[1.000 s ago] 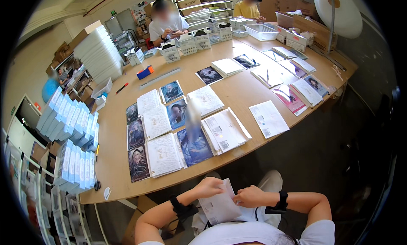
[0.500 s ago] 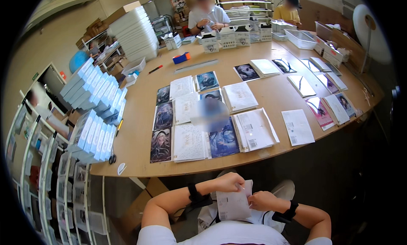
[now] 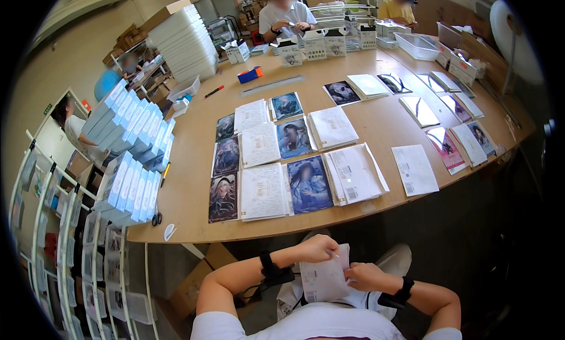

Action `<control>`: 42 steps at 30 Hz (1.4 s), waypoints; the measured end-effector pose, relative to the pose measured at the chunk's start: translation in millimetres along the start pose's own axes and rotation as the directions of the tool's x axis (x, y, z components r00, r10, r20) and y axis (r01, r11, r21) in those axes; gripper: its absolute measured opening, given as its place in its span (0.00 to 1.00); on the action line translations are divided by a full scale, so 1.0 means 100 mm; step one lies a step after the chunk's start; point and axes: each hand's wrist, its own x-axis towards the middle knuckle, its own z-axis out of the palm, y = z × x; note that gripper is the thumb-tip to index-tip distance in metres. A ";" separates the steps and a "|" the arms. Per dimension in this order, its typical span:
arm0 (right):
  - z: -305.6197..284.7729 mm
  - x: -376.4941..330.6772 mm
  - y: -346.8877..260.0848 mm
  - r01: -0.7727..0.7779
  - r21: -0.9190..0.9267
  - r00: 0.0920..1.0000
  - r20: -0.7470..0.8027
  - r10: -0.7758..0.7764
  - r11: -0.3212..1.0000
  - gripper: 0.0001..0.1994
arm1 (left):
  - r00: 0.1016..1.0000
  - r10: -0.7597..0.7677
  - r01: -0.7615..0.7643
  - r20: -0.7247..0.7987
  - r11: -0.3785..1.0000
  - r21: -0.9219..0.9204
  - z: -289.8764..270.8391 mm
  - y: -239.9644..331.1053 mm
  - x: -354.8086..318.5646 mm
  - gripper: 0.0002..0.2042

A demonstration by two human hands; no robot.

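Both hands clamp a white packet point(image 3: 325, 276) at the lap, below the table point(image 3: 188, 181) edge: left hand point(image 3: 316, 248) on top, right hand point(image 3: 365, 276) beside. Blue boxes point(image 3: 126, 152) stand packed along the table's left.

The room is bright with soft, even light. The wooden table point(image 3: 382, 125) above the hands point(image 3: 341, 263) is clear and sharp. Shiny sleeves far up and right of the hands show white glare. Edges bend round, and the corners go black.
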 end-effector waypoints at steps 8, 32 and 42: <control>0.07 -0.01 -0.07 -0.037 -0.127 0.994 -0.109 0.023 0.991 0.04 | 0.999 0.023 -0.016 -0.049 0.988 0.152 0.03 0.02 -0.04 0.11; 0.03 0.02 -0.08 0.034 -0.068 0.997 0.065 -0.029 0.997 0.07 | 0.998 0.042 -0.046 0.048 0.995 0.087 0.06 -0.05 -0.05 0.06; 0.04 0.03 -0.10 0.019 -0.127 0.998 0.058 -0.012 0.992 0.05 | 0.996 0.043 -0.047 0.073 0.997 0.059 0.09 -0.13 -0.01 0.10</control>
